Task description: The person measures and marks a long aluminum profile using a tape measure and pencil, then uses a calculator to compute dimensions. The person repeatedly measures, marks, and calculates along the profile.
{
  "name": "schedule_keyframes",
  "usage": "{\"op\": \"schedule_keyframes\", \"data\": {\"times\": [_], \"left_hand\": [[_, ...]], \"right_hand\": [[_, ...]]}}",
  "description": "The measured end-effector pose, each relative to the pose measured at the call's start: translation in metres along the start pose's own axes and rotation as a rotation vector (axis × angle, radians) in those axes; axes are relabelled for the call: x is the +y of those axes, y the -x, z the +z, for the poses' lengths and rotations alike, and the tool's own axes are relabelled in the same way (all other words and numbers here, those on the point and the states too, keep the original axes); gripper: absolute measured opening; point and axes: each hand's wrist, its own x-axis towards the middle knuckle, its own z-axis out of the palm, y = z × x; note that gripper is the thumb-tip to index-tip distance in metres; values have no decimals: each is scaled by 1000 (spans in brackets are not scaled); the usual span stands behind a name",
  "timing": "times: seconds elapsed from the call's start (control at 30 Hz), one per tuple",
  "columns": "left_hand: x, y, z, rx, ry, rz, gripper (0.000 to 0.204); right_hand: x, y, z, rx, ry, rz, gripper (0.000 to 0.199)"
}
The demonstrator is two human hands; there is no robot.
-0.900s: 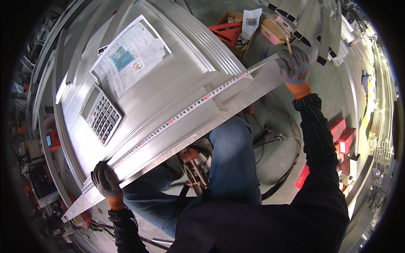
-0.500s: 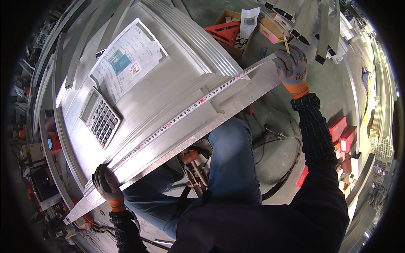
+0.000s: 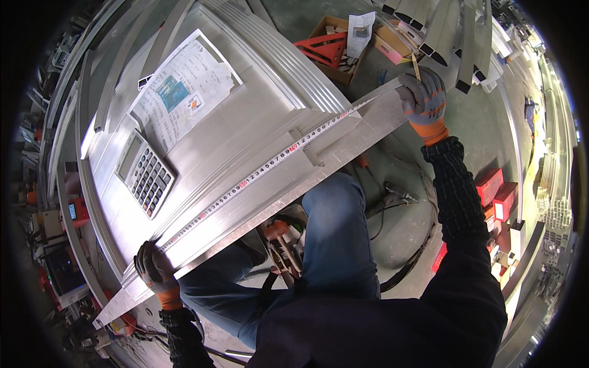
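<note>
A white tape measure blade (image 3: 264, 167) stretches slantwise along the long metal profiles, from near my left hand up toward my right hand. My left hand (image 3: 156, 273), in a grey and orange glove, is closed at the blade's lower left end, over the profile edge. My right hand (image 3: 424, 101), gloved alike, is closed at the upper right end beside a flat metal strip (image 3: 383, 119). A thin pencil-like stick (image 3: 416, 66) pokes up from its fingers. Whether a tape case is inside either hand is hidden. A calculator (image 3: 146, 175) and paper sheets (image 3: 181, 92) lie on the metal.
A cardboard box (image 3: 328, 70) holding a red triangular tool (image 3: 328, 49) stands beyond the profiles. Hollow metal tubes (image 3: 438, 37) jut in at the upper right. Red boxes (image 3: 497, 193) and a dark hose (image 3: 423, 251) lie on the floor to the right.
The view has shifted very slightly, and the tape blade appears a touch farther down and left. Both hands keep about the same places and closed shapes.
</note>
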Motion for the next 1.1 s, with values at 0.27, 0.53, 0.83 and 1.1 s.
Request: {"op": "schedule_keyframes", "data": {"times": [0.27,0.53,0.83,1.1], "left_hand": [[1,-2,0,7,3,-2,43],[2,-1,-1,1,-7,-15,43],[12,-5,-21,-162,-89,215,91],[-10,9,-5,-122,-233,259,99]], "right_hand": [[4,6,2,-4,7,34,32],[2,4,2,6,-19,24,31],[5,5,2,-74,-42,-11,34],[9,-14,-15,-114,-20,-209,31]]}}
